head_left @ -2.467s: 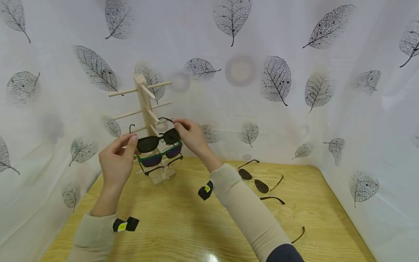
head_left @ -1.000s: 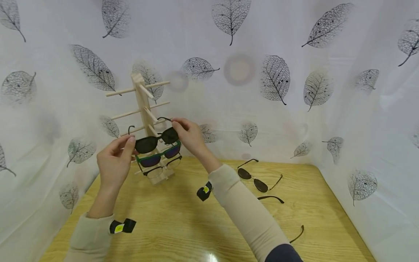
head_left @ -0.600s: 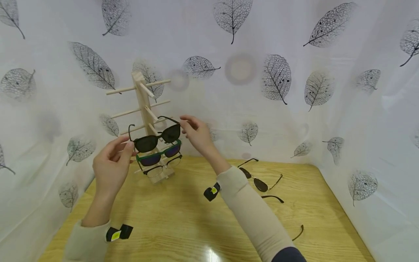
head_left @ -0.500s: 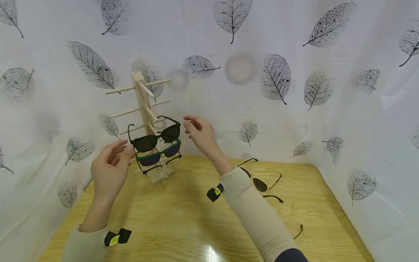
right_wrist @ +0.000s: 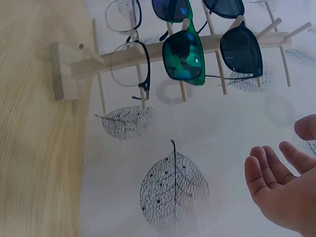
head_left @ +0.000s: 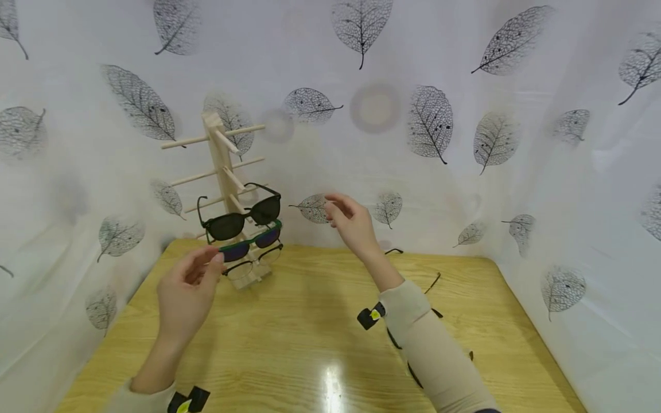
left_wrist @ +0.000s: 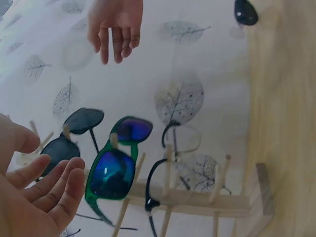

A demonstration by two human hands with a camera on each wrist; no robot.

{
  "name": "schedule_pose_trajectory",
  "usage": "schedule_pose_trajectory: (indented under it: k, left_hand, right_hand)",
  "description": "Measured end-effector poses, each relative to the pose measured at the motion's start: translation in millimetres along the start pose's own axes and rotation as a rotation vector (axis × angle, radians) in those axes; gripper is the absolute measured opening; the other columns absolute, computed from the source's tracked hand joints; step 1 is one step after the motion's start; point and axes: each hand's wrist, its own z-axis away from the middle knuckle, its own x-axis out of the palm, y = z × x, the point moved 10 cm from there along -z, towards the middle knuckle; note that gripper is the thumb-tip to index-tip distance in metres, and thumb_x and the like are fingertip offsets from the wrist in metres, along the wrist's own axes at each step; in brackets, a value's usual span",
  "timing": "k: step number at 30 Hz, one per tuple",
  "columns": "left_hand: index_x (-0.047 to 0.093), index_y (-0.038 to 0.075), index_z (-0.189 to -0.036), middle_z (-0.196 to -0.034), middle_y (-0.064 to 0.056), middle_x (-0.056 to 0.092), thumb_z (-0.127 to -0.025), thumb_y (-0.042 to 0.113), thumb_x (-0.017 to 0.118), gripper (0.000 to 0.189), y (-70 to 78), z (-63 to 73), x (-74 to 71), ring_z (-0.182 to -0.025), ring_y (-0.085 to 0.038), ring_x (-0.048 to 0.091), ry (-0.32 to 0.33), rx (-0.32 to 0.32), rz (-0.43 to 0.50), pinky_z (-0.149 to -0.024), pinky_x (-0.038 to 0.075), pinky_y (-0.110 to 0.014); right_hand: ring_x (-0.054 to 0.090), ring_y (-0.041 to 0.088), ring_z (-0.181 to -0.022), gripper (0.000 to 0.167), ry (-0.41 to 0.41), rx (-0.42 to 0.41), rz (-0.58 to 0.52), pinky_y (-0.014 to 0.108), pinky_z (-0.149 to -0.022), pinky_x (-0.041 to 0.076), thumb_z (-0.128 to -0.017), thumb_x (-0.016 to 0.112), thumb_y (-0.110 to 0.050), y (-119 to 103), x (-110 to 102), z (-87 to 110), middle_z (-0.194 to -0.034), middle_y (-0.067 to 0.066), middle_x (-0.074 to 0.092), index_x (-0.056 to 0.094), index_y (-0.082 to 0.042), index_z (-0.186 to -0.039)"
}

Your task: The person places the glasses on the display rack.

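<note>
A wooden glasses rack stands at the back left. Black sunglasses hang on it, level with its middle pegs. Right below them are green-framed sunglasses with bluish mirrored lenses. Lowest hang clear-lensed glasses with dark upper rims. My left hand is in front of the rack's left side, its fingers loosely bent and holding nothing. In the left wrist view its fingertips come near the black sunglasses. My right hand is in the air to the right of the rack, relaxed and holding nothing.
The rack's upper two rows of pegs bear no glasses. More glasses lie on the wooden table at the right, mostly hidden by my right forearm; a thin temple shows. A leaf-printed white curtain surrounds the table.
Both hands have let go of the black sunglasses, which now hang on the rack. My right hand has moved away to the right; my left has drawn back and lower.
</note>
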Motion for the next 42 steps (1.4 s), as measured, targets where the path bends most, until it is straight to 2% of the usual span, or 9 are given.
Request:
schedule_pose_trajectory:
  k: [5,10,15,22,29,32,38,42]
  left_hand:
    - [0.077,0.007,-0.118,-0.102,-0.006,0.079,-0.101,0.012,0.071,0.019,-0.8,10.6,26.2,-0.081,0.005,0.068,-0.100,0.010,-0.021,-0.069,0.051,-0.010]
    - [0.077,0.008,-0.119,-0.111,-0.011,0.079,-0.100,0.010,0.073,0.019,2.4,18.5,51.6,-0.086,0.006,0.067,-0.176,0.054,-0.003,-0.074,0.053,-0.008]
    - [0.076,0.010,-0.121,-0.111,-0.010,0.079,-0.100,0.009,0.073,0.022,5.9,24.0,74.2,-0.090,0.002,0.068,-0.247,0.087,0.059,-0.076,0.055,-0.011]
    - [0.075,0.011,-0.124,-0.114,-0.005,0.079,-0.101,0.015,0.073,0.024,4.7,31.5,108.0,-0.093,-0.010,0.073,-0.356,0.095,0.087,-0.077,0.060,-0.021]
    - [0.073,0.013,-0.129,-0.117,-0.003,0.077,-0.102,0.024,0.072,0.029,-2.9,43.8,144.9,-0.100,-0.018,0.074,-0.505,0.007,0.116,-0.082,0.059,-0.027]
    - [0.072,0.014,-0.129,-0.114,-0.003,0.078,-0.103,0.024,0.071,0.028,-2.1,48.9,161.0,-0.099,-0.017,0.074,-0.567,0.003,0.145,-0.082,0.060,-0.028]
    - [0.072,0.019,-0.130,-0.110,-0.001,0.077,-0.102,0.025,0.072,0.028,-6.9,63.0,187.7,-0.096,-0.013,0.072,-0.663,-0.029,0.167,-0.082,0.059,-0.026]
    - [0.072,0.019,-0.129,-0.110,-0.002,0.077,-0.103,0.024,0.071,0.027,-8.1,73.2,203.9,-0.095,-0.013,0.072,-0.719,-0.026,0.180,-0.081,0.058,-0.025]
  right_hand:
    - [0.070,0.020,-0.096,0.036,0.004,0.016,0.051,0.038,-0.087,0.062,-0.108,0.061,-0.028,11,-23,12.6,-0.123,0.017,0.073,0.066,-0.012,-0.141]
    - [0.068,0.009,-0.089,0.035,0.038,0.009,0.076,0.028,-0.082,0.060,-0.108,0.062,-0.027,18,-45,25.5,-0.119,0.017,0.074,0.067,-0.012,-0.140]
    - [0.068,0.008,-0.089,0.034,0.058,0.015,0.081,0.031,-0.083,0.061,-0.108,0.061,-0.023,24,-62,41.7,-0.118,0.018,0.073,0.066,-0.011,-0.140]
    - [0.070,0.023,-0.097,0.033,0.099,0.074,0.092,0.024,-0.080,0.059,-0.109,0.061,-0.021,39,-82,69.7,-0.119,0.016,0.073,0.066,-0.011,-0.140]
    - [0.069,0.007,-0.088,0.032,0.166,0.150,0.097,0.021,-0.081,0.059,-0.108,0.062,-0.021,54,-107,101.7,-0.116,0.017,0.072,0.067,-0.007,-0.137]
    - [0.069,0.006,-0.087,0.032,0.200,0.159,0.102,0.022,-0.080,0.060,-0.108,0.062,-0.021,57,-118,116.8,-0.115,0.015,0.072,0.068,-0.005,-0.135]
    - [0.070,0.005,-0.088,0.030,0.265,0.194,0.117,0.020,-0.078,0.060,-0.108,0.063,-0.018,66,-137,152.1,-0.109,-0.001,0.072,0.068,-0.003,-0.134]
    - [0.070,0.003,-0.087,0.030,0.294,0.234,0.136,0.021,-0.078,0.061,-0.108,0.063,-0.018,75,-146,177.1,-0.104,-0.009,0.071,0.069,-0.004,-0.133]
